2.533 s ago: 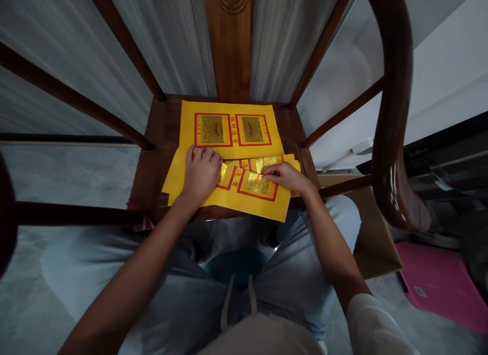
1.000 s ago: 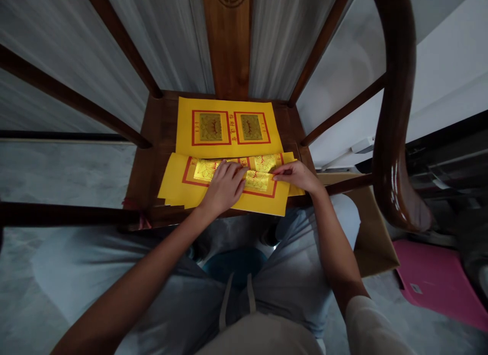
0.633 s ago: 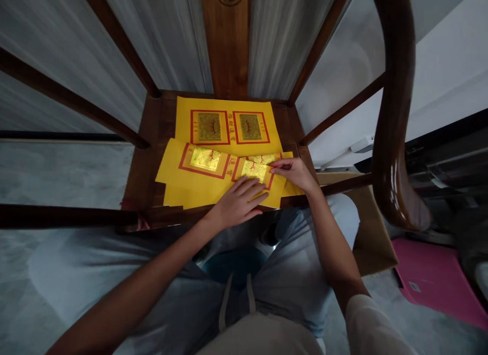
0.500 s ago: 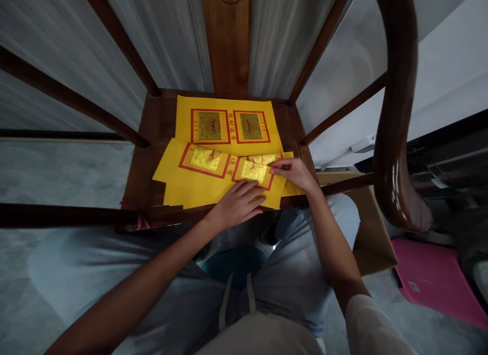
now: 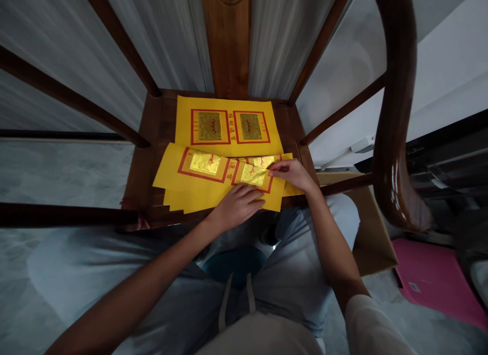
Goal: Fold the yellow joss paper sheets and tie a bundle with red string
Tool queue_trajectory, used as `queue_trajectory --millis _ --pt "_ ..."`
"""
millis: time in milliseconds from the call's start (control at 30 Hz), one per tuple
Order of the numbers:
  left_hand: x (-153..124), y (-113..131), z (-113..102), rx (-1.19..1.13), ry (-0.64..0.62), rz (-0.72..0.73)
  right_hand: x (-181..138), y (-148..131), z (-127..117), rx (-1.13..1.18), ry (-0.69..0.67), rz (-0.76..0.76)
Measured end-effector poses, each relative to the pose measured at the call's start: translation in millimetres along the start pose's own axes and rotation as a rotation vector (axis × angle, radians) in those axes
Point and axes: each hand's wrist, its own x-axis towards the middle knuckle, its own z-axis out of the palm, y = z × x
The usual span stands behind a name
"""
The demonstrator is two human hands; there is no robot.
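Several sheets of yellow joss paper lie on a dark wooden chair seat (image 5: 133, 192). The far joss paper sheet (image 5: 183, 121) lies flat, showing two red-framed dull gold squares. Nearer to me, a joss paper sheet (image 5: 168, 167) is curled along its far edge, its gold squares shining. My right hand (image 5: 293, 173) pinches this sheet at its right side, thumb and fingers closed. My left hand (image 5: 239, 205) rests on the sheet's near edge, fingers stretched out and lying flat. More yellow paper shows beneath, its layers partly hidden.
The chair's curved armrest (image 5: 396, 106) rises on the right, with spindles on both sides and a wooden back panel (image 5: 231, 45) behind the seat. A cardboard box (image 5: 371, 223) and a pink plastic piece (image 5: 438, 278) are on the floor at right. Something teal (image 5: 234, 263) shows below the seat.
The near sheet's far edge has curled down slightly more toward me, and its near edge has shifted a little my way. Both hands stay almost in place.
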Motion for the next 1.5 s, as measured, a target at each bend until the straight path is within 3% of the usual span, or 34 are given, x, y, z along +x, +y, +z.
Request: queue_trajectory --millis 267,500,667,833,900,1000,1133,1300,1500 --pt "6.4 -13.0 -12.5 -0.267 0.017 -0.151 2.5 -1.5 3.2 -0.013 0.001 0.006" --pt "11.5 -26.5 -8.3 -0.002 0.068 -0.245 0.3 -2.2 5.9 -0.061 0.038 -0.030" --pt "9.2 -26.4 -4.3 0.037 0.043 -0.265 -6.1 -6.8 8.1 -0.227 0.110 -0.093" --pt "7.9 -28.1 -1.1 0.053 0.016 -0.284 -6.3 -10.3 6.5 -0.293 0.089 -0.086" --pt "7.9 -28.5 -0.6 0.061 0.007 -0.286 -7.7 -13.8 6.0 -0.393 0.081 -0.135" --pt "7.8 -28.6 -0.3 0.060 -0.001 -0.291 -14.8 -17.5 10.7 -0.619 0.066 -0.326" --pt "6.9 -29.3 0.6 0.040 -0.005 -0.298 -30.0 -8.6 32.0 -0.752 -0.062 -0.514" --pt "6.7 -30.7 1.3 0.039 -0.020 -0.301 -45.0 6.0 52.6 -0.814 -0.089 -0.473" --pt "3.8 -34.9 -3.7 0.058 0.062 -0.384 -51.7 2.2 51.0 -0.886 -0.081 -0.441"
